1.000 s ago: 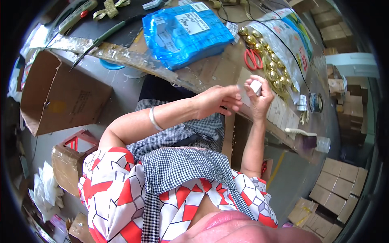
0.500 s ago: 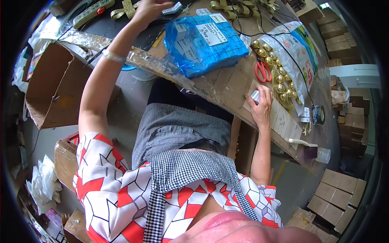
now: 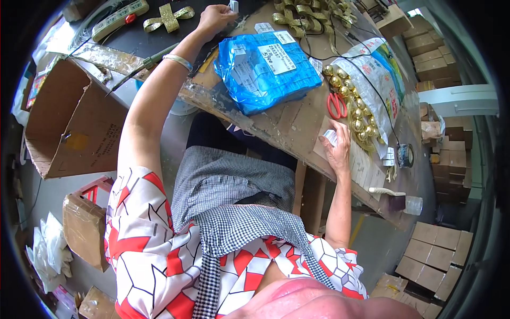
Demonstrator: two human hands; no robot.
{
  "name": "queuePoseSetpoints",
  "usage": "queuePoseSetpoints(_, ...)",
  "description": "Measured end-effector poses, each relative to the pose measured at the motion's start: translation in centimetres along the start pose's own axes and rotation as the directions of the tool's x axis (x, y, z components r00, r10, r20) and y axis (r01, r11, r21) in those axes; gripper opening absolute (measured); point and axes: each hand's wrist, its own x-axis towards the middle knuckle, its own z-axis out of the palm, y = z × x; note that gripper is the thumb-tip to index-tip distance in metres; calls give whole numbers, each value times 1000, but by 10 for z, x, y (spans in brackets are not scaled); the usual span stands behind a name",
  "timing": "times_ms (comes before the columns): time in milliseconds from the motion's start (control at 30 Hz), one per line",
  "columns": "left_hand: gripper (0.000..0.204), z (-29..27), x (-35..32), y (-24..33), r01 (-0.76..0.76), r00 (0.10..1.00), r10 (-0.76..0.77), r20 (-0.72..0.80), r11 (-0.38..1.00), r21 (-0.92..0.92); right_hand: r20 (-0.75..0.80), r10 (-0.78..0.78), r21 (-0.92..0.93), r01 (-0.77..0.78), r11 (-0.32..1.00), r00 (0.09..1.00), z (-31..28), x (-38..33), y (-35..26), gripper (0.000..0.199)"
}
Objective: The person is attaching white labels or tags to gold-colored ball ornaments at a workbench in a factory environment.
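Two risks: left hand (image 3: 212, 18) pinches a small white box (image 3: 233, 6) beyond the blue bag (image 3: 265, 69); right hand (image 3: 337, 151) curls on another white box (image 3: 330, 137) beside it; either could slip.

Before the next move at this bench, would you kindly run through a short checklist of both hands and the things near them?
1. Left hand has reached a small white piece at the far edge: ok.
2. Grip on that piece secure: cannot tell.
3. Right hand holds a small white item: ok.
4. Red scissors lie apart from the right hand: ok.
5. Blue bag sits on the table, not overhanging: ok.
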Motion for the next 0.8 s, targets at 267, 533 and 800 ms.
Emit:
queuePoseSetpoints(267, 22, 30, -19, 69, 269, 949, -13, 315, 560, -784, -85, 202, 471, -139, 871, 976, -13, 78, -24, 32)
queuePoseSetpoints(533, 17, 69, -38, 110, 441, 889, -70, 453, 397, -805, -258, 23, 578, 135, 805, 966, 35, 189, -83, 18)
queuePoseSetpoints(800, 16, 84, -51, 109, 345, 936, -78, 342, 388, -855, -297, 95, 519, 77, 851, 950, 66, 204, -91, 17)
